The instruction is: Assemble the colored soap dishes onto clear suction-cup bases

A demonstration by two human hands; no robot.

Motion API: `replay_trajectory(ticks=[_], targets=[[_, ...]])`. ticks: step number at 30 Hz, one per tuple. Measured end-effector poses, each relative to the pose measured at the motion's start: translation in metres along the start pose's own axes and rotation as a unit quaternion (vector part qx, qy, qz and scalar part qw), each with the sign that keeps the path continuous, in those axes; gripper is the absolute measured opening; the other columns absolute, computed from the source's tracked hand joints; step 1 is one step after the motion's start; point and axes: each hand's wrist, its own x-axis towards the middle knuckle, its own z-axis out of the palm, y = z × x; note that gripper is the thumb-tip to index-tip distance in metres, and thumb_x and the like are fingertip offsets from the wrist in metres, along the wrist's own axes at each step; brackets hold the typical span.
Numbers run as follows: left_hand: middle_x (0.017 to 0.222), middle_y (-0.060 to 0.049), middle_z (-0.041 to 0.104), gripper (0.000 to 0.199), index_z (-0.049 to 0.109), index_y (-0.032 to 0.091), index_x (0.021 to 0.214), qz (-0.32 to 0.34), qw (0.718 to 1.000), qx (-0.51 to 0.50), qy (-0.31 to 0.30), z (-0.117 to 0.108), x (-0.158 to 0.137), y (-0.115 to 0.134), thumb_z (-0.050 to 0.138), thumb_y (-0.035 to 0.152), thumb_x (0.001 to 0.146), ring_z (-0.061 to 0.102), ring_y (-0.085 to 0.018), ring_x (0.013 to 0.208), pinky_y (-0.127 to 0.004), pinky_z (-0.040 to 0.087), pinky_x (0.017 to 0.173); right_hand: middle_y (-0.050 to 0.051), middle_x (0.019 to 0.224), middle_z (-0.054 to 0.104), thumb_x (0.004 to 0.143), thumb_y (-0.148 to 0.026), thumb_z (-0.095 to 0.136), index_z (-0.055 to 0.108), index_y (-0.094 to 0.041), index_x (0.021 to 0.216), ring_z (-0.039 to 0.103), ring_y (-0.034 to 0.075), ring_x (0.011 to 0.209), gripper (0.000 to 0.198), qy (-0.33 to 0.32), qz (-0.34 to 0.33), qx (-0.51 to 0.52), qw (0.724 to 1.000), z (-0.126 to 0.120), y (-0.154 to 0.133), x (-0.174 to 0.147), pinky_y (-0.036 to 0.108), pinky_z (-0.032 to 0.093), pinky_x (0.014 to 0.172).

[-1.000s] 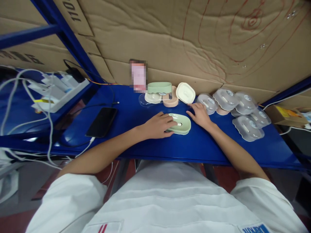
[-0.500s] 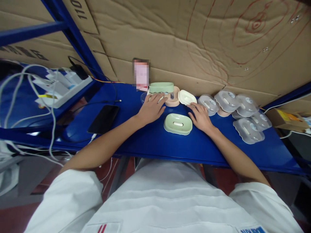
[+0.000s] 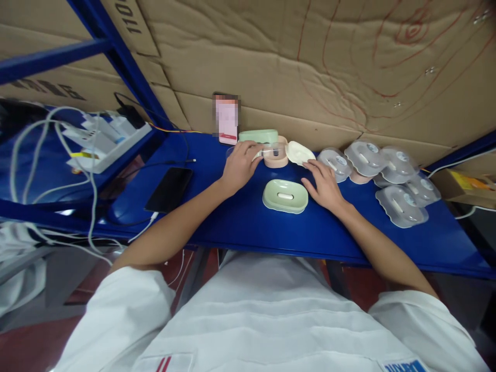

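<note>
My left hand (image 3: 241, 164) is closed over a clear plastic soap box lid (image 3: 267, 150), whose ends show on both sides of my fingers. Behind it stands a light green soap box base (image 3: 258, 136). To its right lies a pink soap box base (image 3: 277, 159). My right hand (image 3: 324, 185) is open, thumb and fingers apart. Its fingertips are at the near edge of a cream soap dish (image 3: 299, 154); whether they touch it I cannot tell. Between my hands, nearer to me, sits a light green soap dish (image 3: 285, 196) with a slot in its middle.
Several soap boxes with clear lids (image 3: 401, 205) cluster on the right of the blue table (image 3: 248, 227). A black phone (image 3: 169, 189) with a white cable lies at left. Another phone (image 3: 228, 121) leans against the cardboard wall (image 3: 271, 67). Power strips and cables (image 3: 104, 147) crowd the far left.
My left hand's fingers, spread flatter before, have curled around the clear lid. My right hand stays by the cream dish. The whole view has shifted slightly.
</note>
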Motion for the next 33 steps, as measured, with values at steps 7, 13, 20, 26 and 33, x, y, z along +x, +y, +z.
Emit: replay_trajectory(ticks=[7,13,20,26,33], targets=[[0.125,-0.01,0.07,0.026,0.068,0.023,0.13,0.058,0.994,-0.092,0.017,-0.01,-0.014,0.023,0.065,0.034,0.107,0.068,-0.026,0.12,-0.042,0.057,0.108,0.019,0.176,0.032,0.103,-0.067,0.056,0.023,-0.028,0.174,0.035,0.04,0.162,0.088,-0.021,-0.008,0.094,0.995,-0.005,-0.01,-0.005,0.064,0.039,0.127],[0.127,-0.011,0.068,0.027,0.067,0.022,0.131,0.093,0.988,-0.101,-0.073,-0.023,-0.017,0.034,0.064,0.034,0.107,0.067,-0.028,0.124,-0.046,0.057,0.109,0.021,0.17,0.037,0.098,-0.073,0.062,0.021,-0.029,0.174,0.063,0.035,0.135,0.097,-0.05,0.005,0.245,0.968,-0.014,-0.014,-0.005,0.055,0.059,0.11],[0.119,-0.011,0.07,0.02,0.069,0.021,0.117,0.202,0.958,-0.116,-0.165,-0.039,-0.018,0.045,0.063,0.037,0.108,0.068,-0.026,0.114,-0.039,0.056,0.101,0.014,0.162,0.053,0.104,-0.062,0.06,0.047,-0.032,0.164,0.046,0.034,0.155,0.068,-0.14,-0.047,0.221,0.964,-0.037,-0.025,-0.008,0.06,0.041,0.129],[0.125,-0.011,0.067,0.048,0.066,0.02,0.118,0.191,0.938,-0.124,-0.26,-0.049,-0.016,0.049,0.09,0.046,0.086,0.065,-0.03,0.115,-0.04,0.052,0.101,0.013,0.173,0.041,0.106,-0.058,0.06,0.048,-0.032,0.165,0.042,0.034,0.16,0.066,-0.173,-0.07,0.175,0.967,-0.035,-0.035,-0.018,0.058,0.039,0.131],[0.116,-0.008,0.064,0.041,0.064,0.02,0.109,0.177,0.92,-0.1,-0.336,-0.05,-0.013,0.048,0.091,0.037,0.084,0.064,-0.028,0.104,-0.034,0.052,0.083,0.006,0.182,0.022,0.105,-0.049,0.064,0.03,-0.038,0.173,0.02,0.035,0.169,0.077,-0.172,-0.119,0.111,0.972,-0.032,-0.059,-0.024,0.065,0.031,0.135]])
